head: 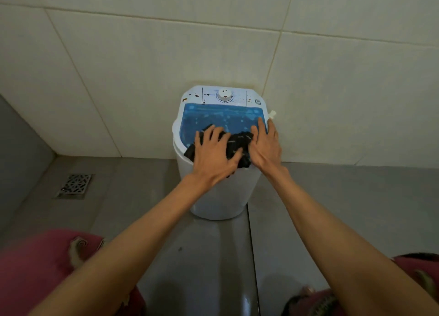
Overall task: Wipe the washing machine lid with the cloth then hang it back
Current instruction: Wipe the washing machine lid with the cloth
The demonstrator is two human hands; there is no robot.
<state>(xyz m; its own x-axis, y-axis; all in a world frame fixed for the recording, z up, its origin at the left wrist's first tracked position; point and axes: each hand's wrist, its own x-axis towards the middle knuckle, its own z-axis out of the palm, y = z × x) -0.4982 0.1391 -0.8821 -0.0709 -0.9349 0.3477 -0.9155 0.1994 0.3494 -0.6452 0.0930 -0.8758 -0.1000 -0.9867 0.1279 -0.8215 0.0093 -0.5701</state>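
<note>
- You are pressing the dark cloth (238, 144) flat against the near part of the blue lid (221, 118) of the small white washing machine (218, 196), which is standing against the tiled wall (142, 54).
- Your left hand (213, 154) is lying spread on the cloth, fingers apart, not clamped; your right hand (266, 147) is resting flat, partly on the cloth's right edge and partly on the lid.
- You are judged mid-wipe: pale smears are showing on the far lid, and hanging the cloth back is not yet done.
- No brand or writing is reading clearly; marks around the dial (223, 94) are too blurred.
</note>
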